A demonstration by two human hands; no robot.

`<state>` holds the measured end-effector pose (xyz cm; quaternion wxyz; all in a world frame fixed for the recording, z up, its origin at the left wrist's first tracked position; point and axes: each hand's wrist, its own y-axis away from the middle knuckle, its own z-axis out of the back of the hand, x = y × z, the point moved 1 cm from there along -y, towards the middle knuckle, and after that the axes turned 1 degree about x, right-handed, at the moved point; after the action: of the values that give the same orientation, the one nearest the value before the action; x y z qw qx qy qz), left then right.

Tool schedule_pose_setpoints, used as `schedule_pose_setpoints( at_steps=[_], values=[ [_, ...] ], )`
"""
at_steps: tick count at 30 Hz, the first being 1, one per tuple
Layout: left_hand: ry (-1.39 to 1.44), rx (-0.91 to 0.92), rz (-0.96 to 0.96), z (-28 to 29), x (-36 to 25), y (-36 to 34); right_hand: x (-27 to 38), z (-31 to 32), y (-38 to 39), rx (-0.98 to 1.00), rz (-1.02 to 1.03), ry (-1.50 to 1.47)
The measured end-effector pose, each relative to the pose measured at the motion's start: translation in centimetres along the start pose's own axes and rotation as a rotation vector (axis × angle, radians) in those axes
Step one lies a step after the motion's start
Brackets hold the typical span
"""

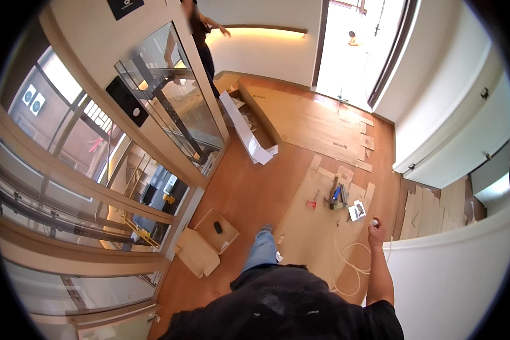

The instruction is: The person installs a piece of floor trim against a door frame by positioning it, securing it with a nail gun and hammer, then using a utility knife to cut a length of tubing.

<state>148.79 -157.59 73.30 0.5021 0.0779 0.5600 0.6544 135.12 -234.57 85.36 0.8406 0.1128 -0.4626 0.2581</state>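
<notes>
My right hand (375, 233) is held out at the right, over the edge of the cardboard on the floor. Its fingers are closed round a small white object (374, 222), too small to name. Below it, beside my forearm, lies a loose loop of pale cable (345, 292). Nearest to the hand on the cardboard is a small white box or printed paper (357, 211). To the left of that lie several tools, one with a blue part (338, 191), and a red card or packet (311, 204). My left hand does not show.
Flattened cardboard (294, 226) covers part of the wooden floor. An opened brown carton (209, 241) with a dark object lies left of my leg. A long box (260, 122) stands further off, near another person (204, 39). A glass-panelled frame (175, 102) rises at left; a bright doorway (351, 51) opens ahead.
</notes>
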Motion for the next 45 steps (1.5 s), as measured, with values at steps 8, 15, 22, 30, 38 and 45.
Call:
schedule_pose_setpoints(
  at_steps=[8, 15, 22, 30, 38, 45],
  values=[
    [-0.590, 0.045, -0.658, 13.0, -33.3, -24.9, -5.3, -11.1, -4.0, -0.132, -0.336, -0.026],
    [-0.087, -0.173, -0.534, 18.5, -77.8, -42.4, -10.6, -11.4, -6.3, -0.131, -0.690, 0.119],
    [-0.178, -0.005, -0.532, 5.9, -95.0, -47.6, -6.5, -14.1, -33.0, -0.195, -0.840, 0.241],
    [-0.599, 0.313, -0.443, -3.9, -105.0, -63.2, 8.2, -18.1, -80.3, -0.148, -0.224, -0.027],
    [-0.786, 0.403, -0.513, -12.5, -133.1, -70.8, 3.5, -23.8, -94.6, -0.226, -0.351, -0.124],
    [-0.764, 0.454, -0.386, -25.5, -149.6, -70.7, -3.7, -23.0, -102.6, 0.307, -0.575, 0.100]
  ],
)
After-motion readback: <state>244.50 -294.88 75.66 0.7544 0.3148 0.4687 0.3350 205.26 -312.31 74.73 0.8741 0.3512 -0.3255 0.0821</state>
